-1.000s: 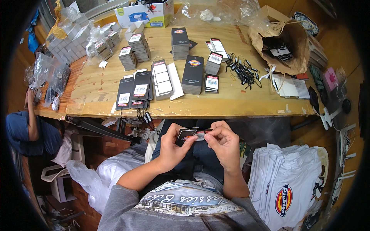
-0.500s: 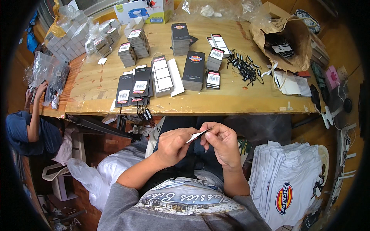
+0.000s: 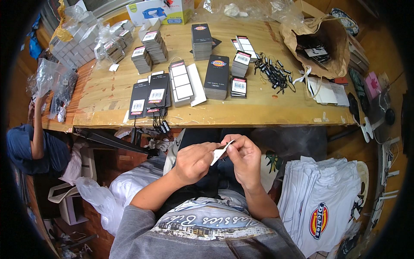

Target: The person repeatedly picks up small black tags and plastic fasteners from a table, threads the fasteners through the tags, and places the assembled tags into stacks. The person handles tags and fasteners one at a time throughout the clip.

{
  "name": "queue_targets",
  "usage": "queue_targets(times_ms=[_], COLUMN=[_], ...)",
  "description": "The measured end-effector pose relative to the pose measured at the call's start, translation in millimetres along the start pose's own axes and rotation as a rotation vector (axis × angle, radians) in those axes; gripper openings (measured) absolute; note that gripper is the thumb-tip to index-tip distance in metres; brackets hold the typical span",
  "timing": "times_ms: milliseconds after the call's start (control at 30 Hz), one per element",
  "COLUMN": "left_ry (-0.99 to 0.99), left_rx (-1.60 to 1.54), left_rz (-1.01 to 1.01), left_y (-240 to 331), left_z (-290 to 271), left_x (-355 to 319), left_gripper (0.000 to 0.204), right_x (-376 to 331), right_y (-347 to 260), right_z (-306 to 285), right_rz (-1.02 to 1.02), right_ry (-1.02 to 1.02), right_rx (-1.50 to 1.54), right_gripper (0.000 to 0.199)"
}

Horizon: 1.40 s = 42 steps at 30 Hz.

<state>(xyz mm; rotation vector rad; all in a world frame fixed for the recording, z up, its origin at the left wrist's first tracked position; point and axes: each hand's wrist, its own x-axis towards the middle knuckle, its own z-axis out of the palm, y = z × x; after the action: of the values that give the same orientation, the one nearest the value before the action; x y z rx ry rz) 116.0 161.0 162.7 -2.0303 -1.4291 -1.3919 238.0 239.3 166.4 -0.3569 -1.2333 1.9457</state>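
Note:
My left hand (image 3: 193, 163) and my right hand (image 3: 245, 160) meet over my lap, just off the table's front edge. Between them is a small white hang tag (image 3: 219, 155), tilted, its pale face partly turned up. The right thumb and fingers pinch its upper end. The left fingers close on its other side, their tips partly hidden behind it. On the table ahead lie dark hang tags (image 3: 156, 91) with white barcode stickers, their black strings (image 3: 161, 125) hanging over the edge. Beside them are a stack of white-panelled tags (image 3: 181, 82) and a stack of black tags (image 3: 216, 77).
A tangle of black tag strings (image 3: 276, 73) lies right of the stacks, near an open brown paper bag (image 3: 319, 43). Folded white shirts (image 3: 319, 203) are piled at my right. Leftward, another person's arm (image 3: 38, 129) reaches to clear plastic bags (image 3: 54, 82).
The hang tag has tilted to show more of its white face. My right hand has shifted slightly left. The other person's hand has moved, lifting a clear bag.

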Motion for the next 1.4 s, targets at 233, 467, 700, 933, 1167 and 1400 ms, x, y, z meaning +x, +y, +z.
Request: queue_targets(times_ms=[233,467,700,933,1167,1400], left_ry=[-0.145,0.028,-0.042,-0.067,-0.035,-0.089], left_rx=[-0.32,-0.39,-0.253,-0.172,-0.004,0.248], left_rz=[-0.552,-0.78,-0.617,-0.504,-0.181,0.036], left_y=[18,20,25,27,18,15], left_z=[-10,-7,-11,-12,-6,-11], left_x=[12,10,18,17,12,19], left_gripper=[0.024,0.021,0.02,0.023,0.028,0.022], right_x=[2,-2,-4,-5,-6,-7], right_y=[-1,-26,-20,-23,-30,-34], right_z=[-8,-2,2,2,3,5], right_rz=[-0.041,-0.381,-0.393,-0.322,-0.295,-0.363], right_ry=[0.014,-0.009,0.017,-0.035,-0.069,-0.086], right_rx=[-0.224,-0.876,-0.83,-0.815,-0.833,-0.933], right_gripper=[0.008,0.012,0.011,0.01,0.01,0.01])
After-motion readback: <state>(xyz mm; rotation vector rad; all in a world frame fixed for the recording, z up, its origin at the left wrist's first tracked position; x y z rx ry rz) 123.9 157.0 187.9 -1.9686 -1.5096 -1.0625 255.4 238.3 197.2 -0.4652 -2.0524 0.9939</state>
